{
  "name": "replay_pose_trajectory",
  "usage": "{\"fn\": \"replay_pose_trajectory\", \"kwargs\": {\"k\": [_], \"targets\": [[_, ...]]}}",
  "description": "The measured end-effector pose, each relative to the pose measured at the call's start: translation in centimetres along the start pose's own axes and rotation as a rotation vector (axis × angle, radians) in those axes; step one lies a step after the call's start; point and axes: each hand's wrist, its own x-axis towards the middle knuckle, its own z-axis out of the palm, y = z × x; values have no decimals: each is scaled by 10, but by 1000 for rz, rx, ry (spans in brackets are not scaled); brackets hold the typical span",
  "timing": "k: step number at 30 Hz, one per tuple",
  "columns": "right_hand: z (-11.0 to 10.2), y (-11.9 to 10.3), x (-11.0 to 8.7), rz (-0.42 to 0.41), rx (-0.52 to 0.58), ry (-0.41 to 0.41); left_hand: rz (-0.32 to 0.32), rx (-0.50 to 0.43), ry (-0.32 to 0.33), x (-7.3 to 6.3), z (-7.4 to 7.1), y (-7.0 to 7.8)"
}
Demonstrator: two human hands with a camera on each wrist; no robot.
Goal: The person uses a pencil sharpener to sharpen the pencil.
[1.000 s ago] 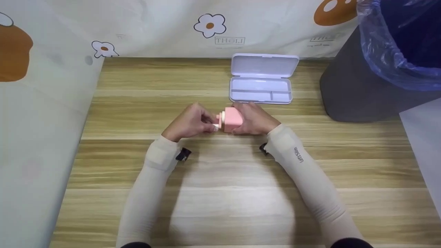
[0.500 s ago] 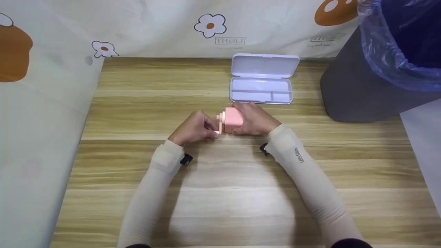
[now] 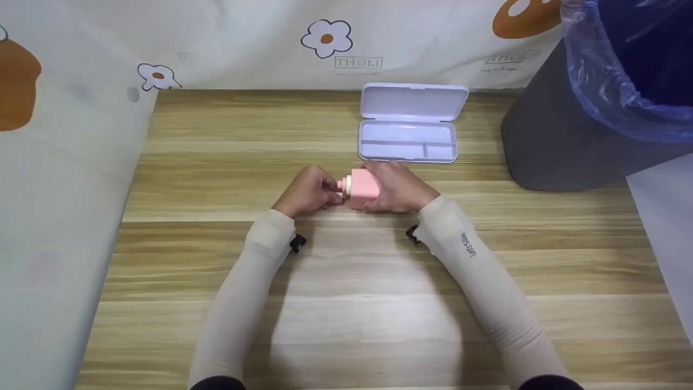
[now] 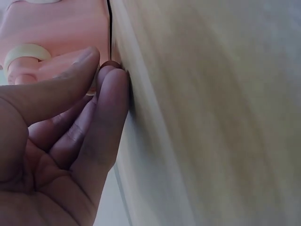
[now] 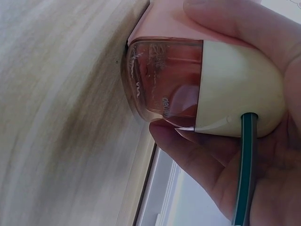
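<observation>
A pink crank pencil sharpener (image 3: 364, 188) lies on its side on the wood-grain table, its crank end facing left. My right hand (image 3: 399, 187) grips its body from the right, with the thumb on one side and fingers on the other. In the right wrist view the sharpener has a clear shavings box (image 5: 167, 80) and a cream front (image 5: 235, 87). A green pencil (image 5: 248, 165) sticks out of the hole in that front. My left hand (image 3: 308, 190) pinches the knob of the crank (image 4: 54, 67) between thumb and fingers, which mostly hide the knob.
Behind the sharpener a pale lilac pencil case (image 3: 414, 103) stands with its lid up, its compartments showing. A grey bin (image 3: 552, 130) with a blue plastic liner is at the right. A flower-printed sheet (image 3: 260, 49) covers the wall at the back and left.
My left hand has swung the crank down toward me and then back up, circling beside the sharpener. My right hand and the sharpener have stayed in place.
</observation>
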Motion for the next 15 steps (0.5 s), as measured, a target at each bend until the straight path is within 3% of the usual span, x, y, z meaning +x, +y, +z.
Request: {"fn": "replay_pose_trajectory", "kwargs": {"k": [15], "targets": [[0, -1, -1, 0, 16, -11, -14, 93, 144, 14, -7, 11]]}}
